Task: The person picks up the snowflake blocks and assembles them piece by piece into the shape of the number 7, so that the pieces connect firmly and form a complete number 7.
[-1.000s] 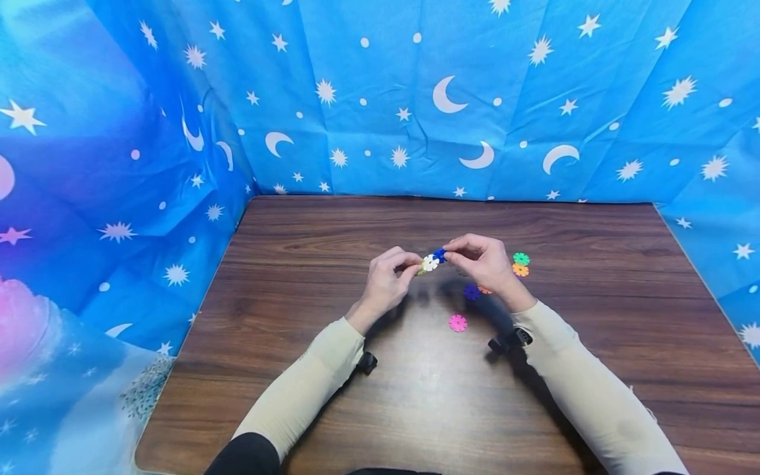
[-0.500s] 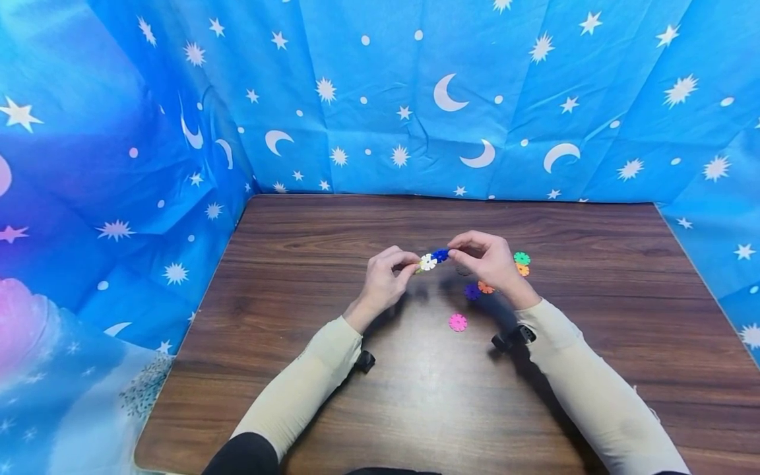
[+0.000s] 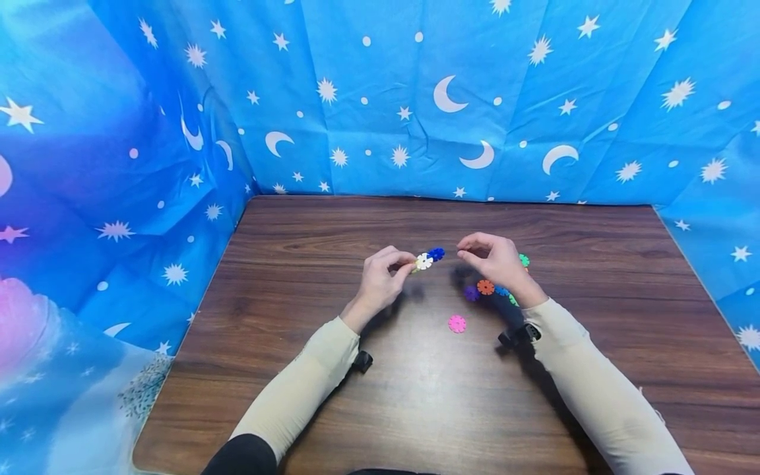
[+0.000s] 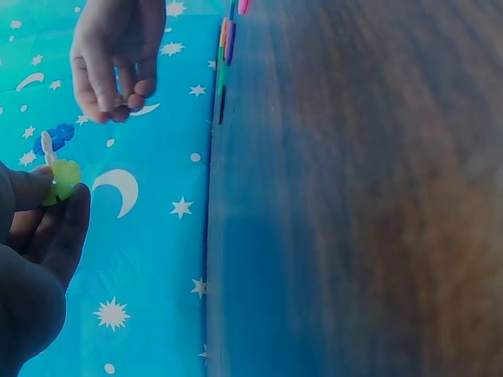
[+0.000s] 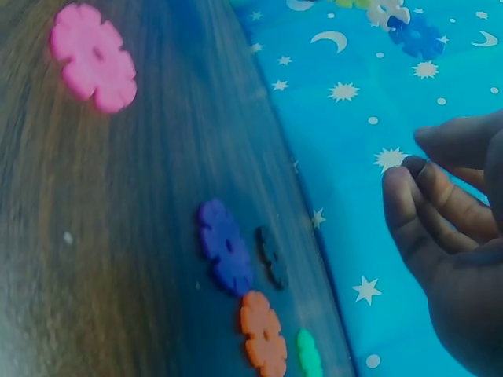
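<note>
My left hand pinches a yellow-green flower-shaped disc between thumb and fingers, above the table. Slotted onto that disc is a white one, and a blue disc sits at the far end of this short chain. Just right of the blue disc, my right hand hovers apart from it, its fingers loosely bent with nothing between them. In the right wrist view the chain shows at the top, a gap away from those fingertips.
On the wooden table lie pink, purple and orange discs, with a black disc near the purple one. More discs, including a green one, are partly hidden by the right arm. A star-patterned cloth hangs behind.
My right hand has let go of the blue disc and drawn back to the right. The chain stays in my left hand, shifted slightly left.
</note>
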The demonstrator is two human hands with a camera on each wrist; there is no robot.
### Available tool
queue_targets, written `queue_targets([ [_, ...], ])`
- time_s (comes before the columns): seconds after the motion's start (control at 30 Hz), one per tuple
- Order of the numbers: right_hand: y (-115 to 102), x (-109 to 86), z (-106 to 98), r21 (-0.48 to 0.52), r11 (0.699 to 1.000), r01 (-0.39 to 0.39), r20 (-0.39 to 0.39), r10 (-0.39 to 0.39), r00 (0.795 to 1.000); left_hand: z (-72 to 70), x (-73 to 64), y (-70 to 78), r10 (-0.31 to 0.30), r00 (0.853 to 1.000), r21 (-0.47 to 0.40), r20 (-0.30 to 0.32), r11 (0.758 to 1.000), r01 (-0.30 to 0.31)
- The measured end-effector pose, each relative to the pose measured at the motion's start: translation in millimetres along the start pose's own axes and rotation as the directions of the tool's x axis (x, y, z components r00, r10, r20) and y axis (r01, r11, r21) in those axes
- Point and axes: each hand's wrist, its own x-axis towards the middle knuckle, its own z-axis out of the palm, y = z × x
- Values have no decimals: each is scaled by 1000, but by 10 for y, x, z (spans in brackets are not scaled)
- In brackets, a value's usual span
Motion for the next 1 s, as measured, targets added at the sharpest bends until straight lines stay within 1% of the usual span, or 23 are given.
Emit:
queue_targets([
  [0.13,41,-1,4,-53,998,-27,40,29,999,2,-11,2,-10,1000,-6,0,1000,10],
  [0.27,70,-8,11,-99,993,-60,70,68,995,-5,-8,8,-1,1000,-13,-6,1000,1],
  [0.37,87,-15,19,-130,988,-78,79,89,993,-22,-3,5,-4,1000,-19,-15,1000,4],
  [0.53,114,-12,50,-172,980,-97,91,113,989,-60,11,-1,-32,999,-12,-28,999,31],
  [0.77,133,-24,95,-252,960,-122,148,162,976,-71,30,-9,-32,999,-17,-18,999,32],
  [0.9,130,-32,99,-265,955,-134,182,186,966,-67,33,-4,-28,999,-18,-28,999,28],
  [1.0,128,-40,98,-267,953,-145,205,203,958,-56,27,-10,-30,999,-16,-22,999,30],
])
